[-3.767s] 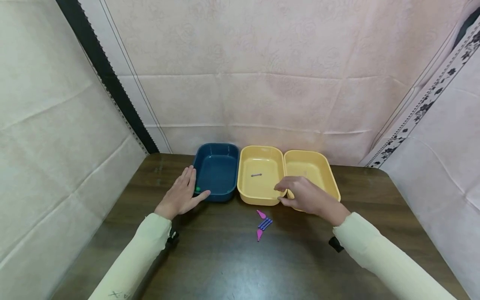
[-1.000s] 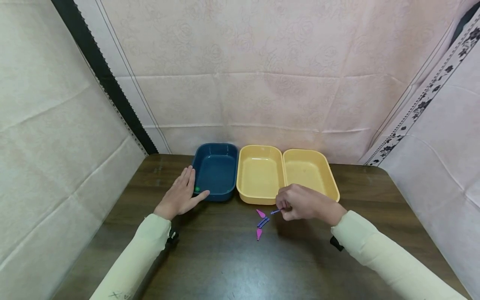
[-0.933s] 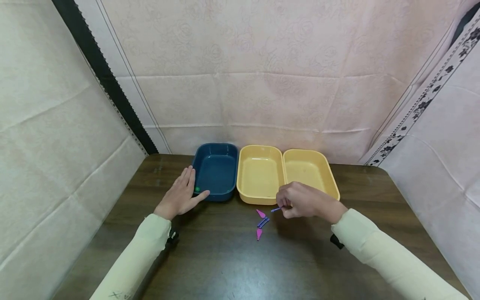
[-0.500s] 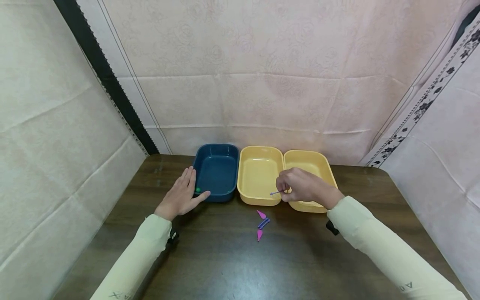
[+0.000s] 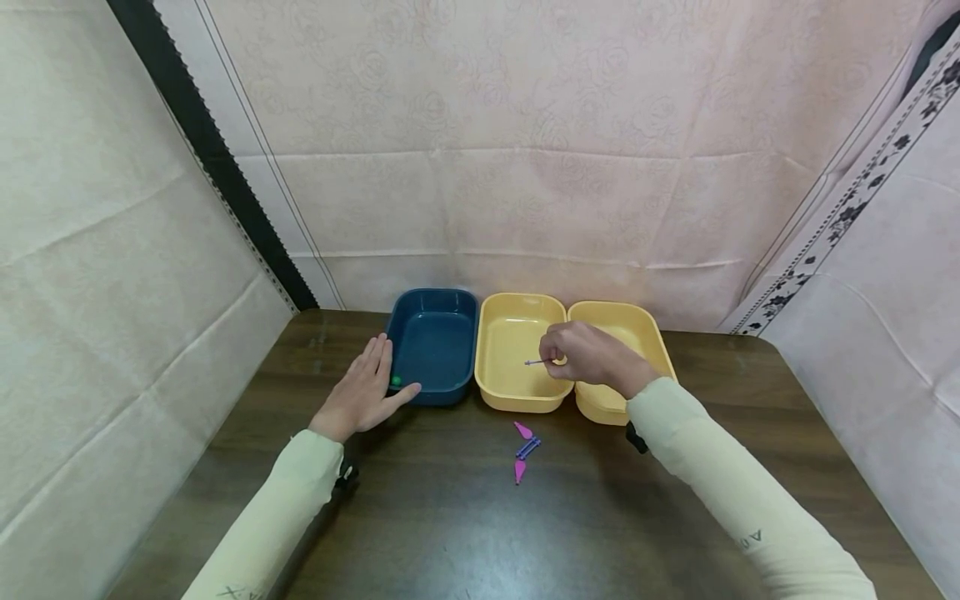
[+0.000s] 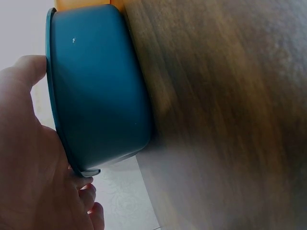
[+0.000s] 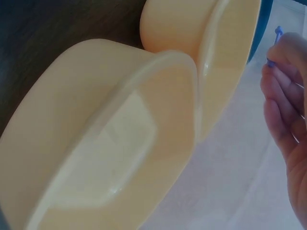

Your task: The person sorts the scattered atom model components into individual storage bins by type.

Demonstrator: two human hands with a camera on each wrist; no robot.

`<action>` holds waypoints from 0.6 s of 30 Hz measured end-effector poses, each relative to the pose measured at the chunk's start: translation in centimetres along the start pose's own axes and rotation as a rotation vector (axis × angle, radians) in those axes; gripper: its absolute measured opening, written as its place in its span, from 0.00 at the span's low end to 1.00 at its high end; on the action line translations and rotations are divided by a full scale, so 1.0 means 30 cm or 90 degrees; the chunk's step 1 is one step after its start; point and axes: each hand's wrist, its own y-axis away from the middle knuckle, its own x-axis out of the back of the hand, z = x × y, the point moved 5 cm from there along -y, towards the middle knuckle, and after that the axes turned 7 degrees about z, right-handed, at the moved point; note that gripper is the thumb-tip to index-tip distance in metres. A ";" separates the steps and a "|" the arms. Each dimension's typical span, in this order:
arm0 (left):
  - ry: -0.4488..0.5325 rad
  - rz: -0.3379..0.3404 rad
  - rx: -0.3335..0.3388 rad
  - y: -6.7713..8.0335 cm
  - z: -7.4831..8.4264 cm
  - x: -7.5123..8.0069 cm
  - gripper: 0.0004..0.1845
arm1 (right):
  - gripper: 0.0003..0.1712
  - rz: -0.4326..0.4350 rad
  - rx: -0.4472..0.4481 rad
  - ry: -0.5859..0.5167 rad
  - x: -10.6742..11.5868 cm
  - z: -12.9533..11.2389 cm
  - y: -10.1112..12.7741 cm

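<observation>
Stick, apparently purple, juts leftward from right hand's pinching grip.

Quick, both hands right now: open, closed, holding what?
Left hand: open, flat against the dark blue plastic tray.
Right hand: pinching a thin purple stick above the middle yellow tray.

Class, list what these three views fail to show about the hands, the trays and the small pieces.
- Purple stick: too small in the head view; right hand hides its held end.
- Right yellow tray: floor partly behind that hand.
- Pieces on table: too small to identify.
- Left hand: cut off by the left wrist view's edge, beside the blue tray.
</observation>
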 end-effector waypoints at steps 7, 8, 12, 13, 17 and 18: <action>0.001 -0.003 0.003 -0.002 -0.002 -0.006 0.59 | 0.01 0.019 0.007 0.019 -0.024 0.013 -0.008; 0.002 -0.002 0.004 -0.002 -0.002 -0.006 0.59 | 0.02 0.020 0.006 0.017 -0.024 0.014 -0.006; 0.002 -0.003 0.004 -0.001 -0.003 -0.007 0.59 | 0.08 0.010 0.001 0.007 -0.011 0.005 0.010; 0.002 -0.002 0.004 -0.001 -0.002 -0.006 0.59 | 0.09 0.004 -0.002 0.005 -0.007 0.000 0.017; 0.002 -0.001 0.001 -0.001 0.001 -0.001 0.59 | 0.12 -0.016 -0.008 -0.006 0.013 -0.030 0.050; 0.003 0.000 0.000 0.000 0.001 0.001 0.59 | 0.12 -0.019 -0.003 -0.005 0.016 -0.041 0.060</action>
